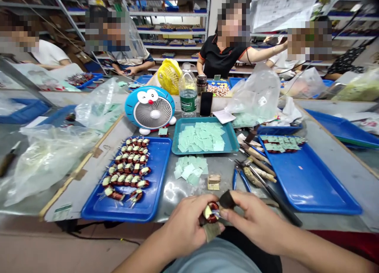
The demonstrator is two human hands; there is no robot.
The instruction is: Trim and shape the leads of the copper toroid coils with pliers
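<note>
A small ring-shaped coil (pixel 211 212), wound with copper-coloured wire and bearing pale yellow patches, is held close to my body at the table's front edge. My left hand (pixel 189 221) grips it from the left, fingers closed and a cloth-like wrap on the thumb. From the other side my right hand (pixel 251 217) is closed at the coil's right edge, where pale leads show between the fingertips; a dark wrap covers its index finger. Similar coils (pixel 128 158) stand in rows on the left blue tray (pixel 156 178). Pale green square sheets (pixel 192 168) lie loose beyond my hands.
A teal tray (pixel 177 144) holds more green squares. Pliers (pixel 241 178) and wooden-handled tools (pixel 260 162) lie right of centre. Another blue tray (pixel 319 186) has coils at its far end. A blue fan (pixel 154 109), bottle (pixel 188 95) and phone (pixel 206 104) stand behind. Several co-workers sit opposite.
</note>
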